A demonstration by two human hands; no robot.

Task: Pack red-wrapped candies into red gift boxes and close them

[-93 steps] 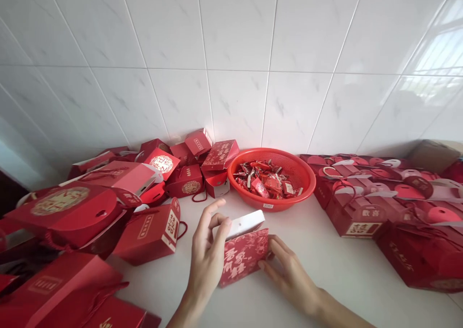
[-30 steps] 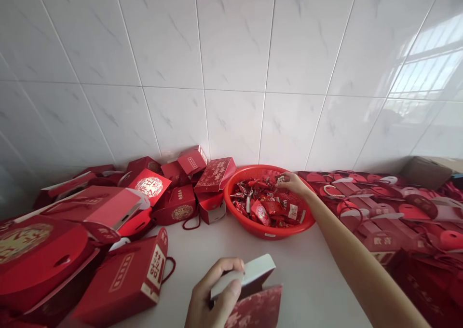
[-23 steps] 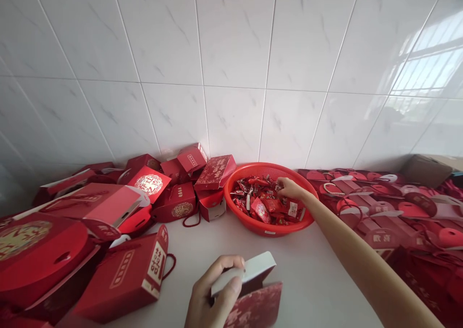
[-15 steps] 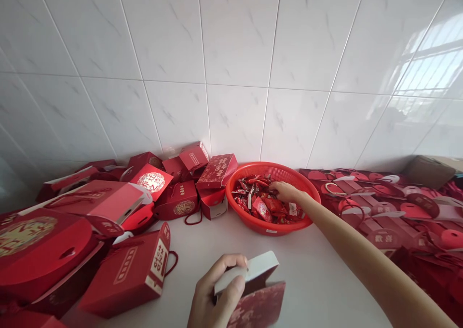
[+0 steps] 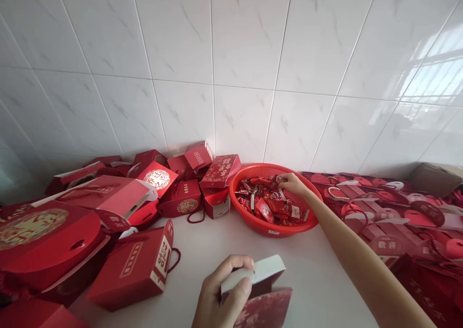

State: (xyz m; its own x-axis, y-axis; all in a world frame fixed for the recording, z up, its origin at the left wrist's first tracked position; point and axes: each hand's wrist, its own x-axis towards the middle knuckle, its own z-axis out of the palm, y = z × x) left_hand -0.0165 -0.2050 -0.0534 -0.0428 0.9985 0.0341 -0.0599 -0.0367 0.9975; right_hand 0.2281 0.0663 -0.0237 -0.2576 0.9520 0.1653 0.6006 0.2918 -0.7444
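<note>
My left hand (image 5: 226, 292) grips an open red gift box (image 5: 265, 306) by its white-lined flap, at the bottom middle. The thumb is inside the flap edge and the box mouth faces up; its lower part is cut off by the frame. Farther off, my right hand (image 5: 294, 184) reaches over a red plastic basket (image 5: 253, 226) with a mesh rim. Its fingers are pinched together on a small wrapped candy, mostly hidden by the fingertips. Beneath the hand lie many red-wrapped candies (image 5: 265, 210).
Red gift boxes are heaped on the left, with one closed box (image 5: 133, 270) nearest. Rows of red boxes (image 5: 390, 217) fill the right side. A brown carton (image 5: 434, 177) stands at the far right. White tiled wall (image 5: 242, 120) rises behind the white tabletop (image 5: 202, 246).
My right hand has lifted slightly and drawn a little to the right within the basket. My left hand keeps its hold on the box. The whole view has shifted slightly.
</note>
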